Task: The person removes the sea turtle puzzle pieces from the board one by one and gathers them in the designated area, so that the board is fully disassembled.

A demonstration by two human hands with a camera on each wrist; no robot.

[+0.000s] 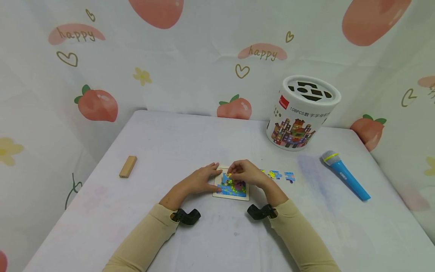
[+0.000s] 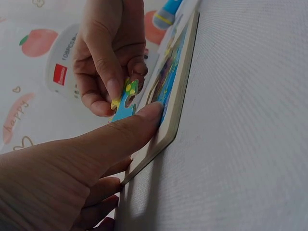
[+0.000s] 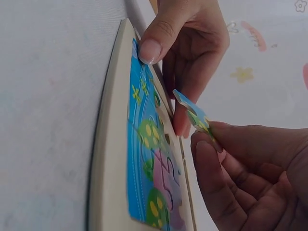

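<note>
Right hand (image 1: 249, 173) pinches a puzzle piece (image 3: 194, 109), tilted, just above the wooden frame (image 3: 110, 134) on the surface (image 1: 217, 245); left hand (image 1: 198, 181), fingers extended, rests its thumb on laid pieces (image 3: 164, 179). Best, I'd say: steady that frame, level the piece, align, then press!

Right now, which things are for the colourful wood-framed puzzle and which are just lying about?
For the puzzle:
pale wooden tray, touched by the left hand
blue, green and yellow jigsaw piece, pinched by the right hand
loose colourful jigsaw pieces

Lying about:
blue grey-headed microphone
white cylindrical tub
small tan rectangular wooden block
</note>
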